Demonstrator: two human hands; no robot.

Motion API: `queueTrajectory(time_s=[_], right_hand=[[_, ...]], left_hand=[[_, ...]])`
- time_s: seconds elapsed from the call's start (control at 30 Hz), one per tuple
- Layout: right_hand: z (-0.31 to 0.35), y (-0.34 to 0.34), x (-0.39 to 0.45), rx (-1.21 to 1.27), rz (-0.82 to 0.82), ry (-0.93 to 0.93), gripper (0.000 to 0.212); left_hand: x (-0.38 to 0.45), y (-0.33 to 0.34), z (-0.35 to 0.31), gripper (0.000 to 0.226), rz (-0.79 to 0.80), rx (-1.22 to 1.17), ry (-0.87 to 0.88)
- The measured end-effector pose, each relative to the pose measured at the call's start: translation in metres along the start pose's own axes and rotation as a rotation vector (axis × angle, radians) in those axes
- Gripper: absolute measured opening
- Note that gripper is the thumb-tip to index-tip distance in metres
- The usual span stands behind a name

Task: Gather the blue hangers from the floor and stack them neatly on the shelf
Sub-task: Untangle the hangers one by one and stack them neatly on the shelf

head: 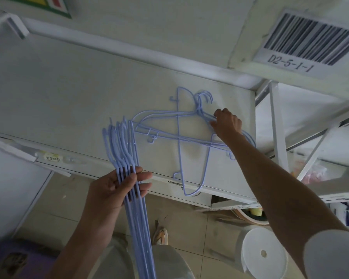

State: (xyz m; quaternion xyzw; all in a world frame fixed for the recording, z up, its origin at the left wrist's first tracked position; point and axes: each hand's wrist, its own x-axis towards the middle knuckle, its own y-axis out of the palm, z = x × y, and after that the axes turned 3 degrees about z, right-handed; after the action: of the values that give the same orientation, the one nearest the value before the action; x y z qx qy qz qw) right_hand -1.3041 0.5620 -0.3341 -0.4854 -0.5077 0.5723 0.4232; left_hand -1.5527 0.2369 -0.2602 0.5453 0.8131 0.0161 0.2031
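Observation:
Several pale blue wire hangers (177,135) lie crossed on the white shelf (73,101), one turned at right angles with its end over the shelf's front edge. My right hand (227,123) rests on the right shoulder of the flat ones, fingers closed on their wires near the hooks. My left hand (119,188) grips a bundle of several blue hangers (129,158) edge-on, hooks pointing onto the shelf, long bars running down past my legs.
A shelf above carries a barcode label (308,43) marked D2-5-1-1. White rack uprights (278,125) stand to the right. On the tiled floor sit a white round lid (264,252), a tub (250,216), my shoe (160,235) and a purple mat (22,258).

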Motion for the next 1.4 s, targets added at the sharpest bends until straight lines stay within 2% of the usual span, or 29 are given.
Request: queueTrajectory(time_s=[0.13, 0.27, 0.33, 0.43, 0.47, 0.57, 0.67, 0.77, 0.83, 0.93, 1.03, 1.2, 1.4], right_hand=[[-0.001, 0.003, 0.010, -0.137, -0.050, -0.139, 0.025], [-0.008, -0.001, 0.005, -0.199, -0.098, -0.240, 0.025], [-0.004, -0.006, -0.001, 0.022, -0.019, -0.178, 0.025], [0.006, -0.025, -0.020, 0.686, 0.245, -0.016, 0.020], [0.009, -0.035, -0.030, 0.815, 0.314, -0.007, 0.020], [0.022, -0.068, -0.074, 1.137, 0.492, -0.013, 0.030], [0.040, -0.088, -0.122, 1.319, 0.555, 0.018, 0.035], [0.076, -0.090, -0.156, 1.472, 0.635, -0.040, 0.045], [0.106, -0.084, -0.168, 1.524, 0.605, -0.059, 0.048], [0.153, -0.068, -0.176, 1.588, 0.446, -0.079, 0.045], [0.188, -0.046, -0.178, 1.544, 0.303, 0.011, 0.045], [0.223, -0.021, -0.170, 1.461, 0.380, 0.185, 0.036], [0.244, -0.027, -0.173, 1.577, 0.249, 0.273, 0.017]], left_hand=[[-0.002, 0.002, 0.004, 0.027, -0.020, -0.023, -0.006], [-0.003, 0.004, 0.002, 0.030, -0.010, -0.017, 0.001], [-0.001, 0.005, -0.002, 0.032, -0.011, -0.024, 0.002], [0.006, 0.003, -0.009, 0.023, -0.013, -0.022, 0.039], [0.008, 0.001, -0.012, 0.022, -0.010, -0.022, 0.040], [0.006, -0.011, -0.023, 0.026, 0.015, 0.009, 0.029], [-0.005, -0.035, -0.037, 0.025, 0.006, 0.007, 0.012], [-0.016, -0.058, -0.048, 0.024, -0.008, 0.001, 0.016], [-0.017, -0.069, -0.052, 0.023, -0.005, 0.038, 0.031], [-0.014, -0.079, -0.059, 0.023, -0.011, 0.022, 0.022], [-0.013, -0.094, -0.066, 0.022, 0.016, -0.017, -0.010], [-0.015, -0.119, -0.079, 0.025, 0.056, -0.060, 0.018], [-0.026, -0.150, -0.078, 0.028, 0.112, -0.071, -0.015]])
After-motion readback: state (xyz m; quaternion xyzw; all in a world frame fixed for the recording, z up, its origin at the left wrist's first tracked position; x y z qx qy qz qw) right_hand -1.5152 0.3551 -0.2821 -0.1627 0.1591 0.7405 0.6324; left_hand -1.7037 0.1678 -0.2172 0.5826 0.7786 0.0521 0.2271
